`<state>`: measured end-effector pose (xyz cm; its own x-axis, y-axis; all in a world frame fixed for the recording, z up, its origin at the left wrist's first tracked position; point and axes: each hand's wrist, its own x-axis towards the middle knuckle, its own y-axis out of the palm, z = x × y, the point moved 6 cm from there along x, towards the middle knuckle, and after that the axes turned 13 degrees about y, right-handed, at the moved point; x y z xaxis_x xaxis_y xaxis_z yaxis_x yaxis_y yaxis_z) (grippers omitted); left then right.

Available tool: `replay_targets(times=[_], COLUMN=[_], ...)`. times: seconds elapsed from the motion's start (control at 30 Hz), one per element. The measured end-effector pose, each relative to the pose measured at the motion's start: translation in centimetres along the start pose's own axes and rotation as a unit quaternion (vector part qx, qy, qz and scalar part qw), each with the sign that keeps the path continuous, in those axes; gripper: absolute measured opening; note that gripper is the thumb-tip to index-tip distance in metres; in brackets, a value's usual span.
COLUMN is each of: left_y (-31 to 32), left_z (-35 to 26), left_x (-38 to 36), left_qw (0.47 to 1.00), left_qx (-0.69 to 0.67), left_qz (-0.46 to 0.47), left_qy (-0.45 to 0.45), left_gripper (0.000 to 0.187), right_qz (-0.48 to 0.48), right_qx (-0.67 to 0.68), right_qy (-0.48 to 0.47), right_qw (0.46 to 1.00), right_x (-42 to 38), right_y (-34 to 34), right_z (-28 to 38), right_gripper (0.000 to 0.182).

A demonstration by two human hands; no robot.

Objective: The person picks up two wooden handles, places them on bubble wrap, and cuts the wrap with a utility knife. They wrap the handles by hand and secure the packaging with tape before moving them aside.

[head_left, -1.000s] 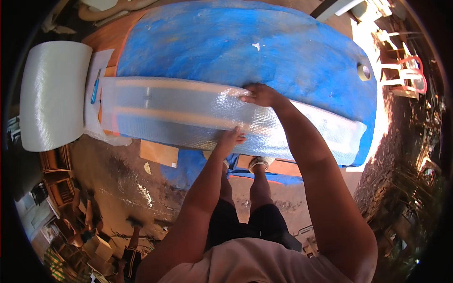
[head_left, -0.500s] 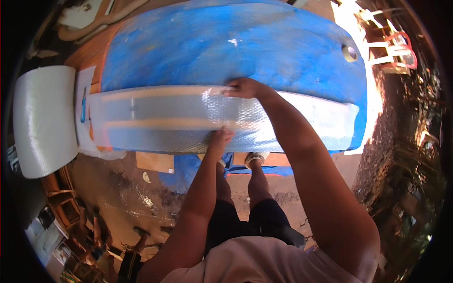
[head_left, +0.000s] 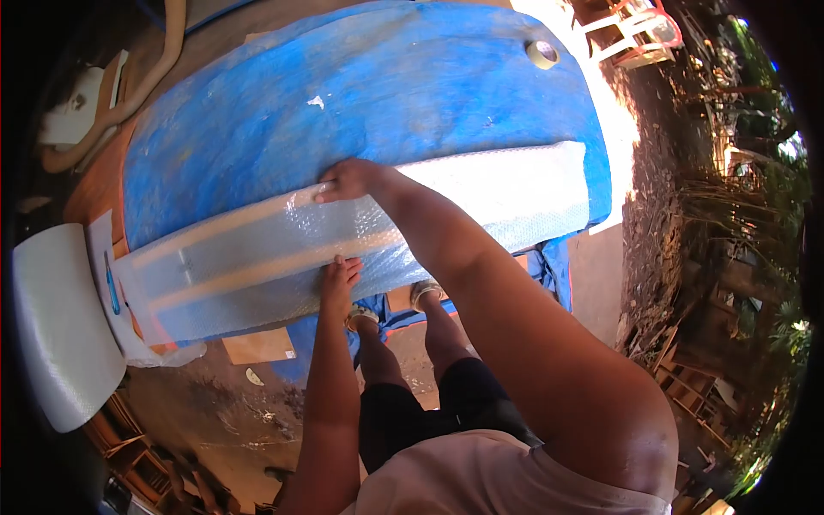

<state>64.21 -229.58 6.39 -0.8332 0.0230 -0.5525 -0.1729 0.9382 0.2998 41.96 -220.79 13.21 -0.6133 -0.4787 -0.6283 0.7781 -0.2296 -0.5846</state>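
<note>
A sheet of bubble wrap (head_left: 506, 184) lies over a long flat piece with pale wooden strips (head_left: 249, 279) showing through it. At the far long edge, my right hand (head_left: 350, 180) is closed on the wrap, thumb on the near side; its other fingertips are partly hidden. My left hand (head_left: 340, 279) rests on the near side of the wrapped piece, fingers apart and touching the film. Beneath everything spreads a worn blue cover (head_left: 343, 103) on the table.
On the left stands a thick roll of bubble wrap (head_left: 64, 326), with a blue-handled tool (head_left: 112, 287) beside it. A tape roll (head_left: 542, 54) sits at the far right of the cover. Cardboard (head_left: 257, 345) lies on the ground, and a chair (head_left: 635, 34) is beyond.
My view has turned, so the table appears tilted and further left. Both hands keep about the same places on the wrap.
</note>
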Motion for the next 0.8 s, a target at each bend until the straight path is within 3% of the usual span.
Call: replay_targets(times=[0.23,0.33,0.4,0.47,0.57,0.6,0.63,0.67,0.7,0.73,0.77,0.8], left_y=[-0.1,0.0,0.2,0.5,0.5,0.3,0.2,0.4,0.4,0.4,0.1,-0.2], left_z=[-0.1,0.2,-0.1,-0.3,0.3,0.6,0.6,0.5,0.5,0.5,0.7,0.8], left_x=[0.0,0.0,0.1,0.1,0.2,0.2,0.3,0.4,0.3,0.0,-0.1,0.0], left_qw=[1.0,0.998,0.998,0.998,0.996,0.995,0.994,0.994,0.993,0.992,0.992,0.993], left_qx=[0.001,-0.001,0.008,0.016,0.024,0.028,0.032,0.038,0.038,0.039,0.049,0.048], left_qz=[-0.027,-0.058,-0.059,-0.056,-0.088,-0.095,-0.102,-0.096,-0.107,-0.118,-0.113,-0.103], left_qy=[-0.009,-0.008,-0.01,-0.012,-0.023,-0.02,-0.016,-0.016,-0.017,-0.019,-0.024,-0.019], left_gripper=[0.056,0.053,0.053,0.053,0.053,0.054,0.054,0.054,0.055,0.056,0.056,0.057], right_qz=[-0.028,-0.075,-0.175,-0.304,-0.57,-0.47,-0.707,-0.715,-0.691,-0.652,-0.485,-0.461], right_qx=[-0.012,-0.032,-0.086,-0.057,-0.025,0.238,0.069,0.191,0.319,0.324,0.563,0.675], right_qy=[-0.051,-0.006,0.054,0.081,0.097,0.267,0.224,0.309,0.371,0.489,0.507,0.473], right_qw=[0.998,0.997,0.979,0.948,0.816,0.807,0.667,0.598,0.531,0.481,0.437,0.33], right_x=[-0.1,-2.1,-4.9,-8.7,-18.3,-20.1,-25.7,-30.0,-32.9,-35.5,-36.5,-36.4], right_y=[0.6,0.4,-1.1,-2.1,-2.9,-0.8,-0.9,-0.1,2.3,4.7,6.2,8.4], right_z=[-0.2,-1.2,-3.2,-7.3,-16.3,-24.7,-26.4,-30.6,-36.4,-41.0,-41.7,-43.0], right_gripper=[0.063,0.061,0.063,0.062,0.055,0.053,0.046,0.037,0.041,0.049,0.061,0.069])
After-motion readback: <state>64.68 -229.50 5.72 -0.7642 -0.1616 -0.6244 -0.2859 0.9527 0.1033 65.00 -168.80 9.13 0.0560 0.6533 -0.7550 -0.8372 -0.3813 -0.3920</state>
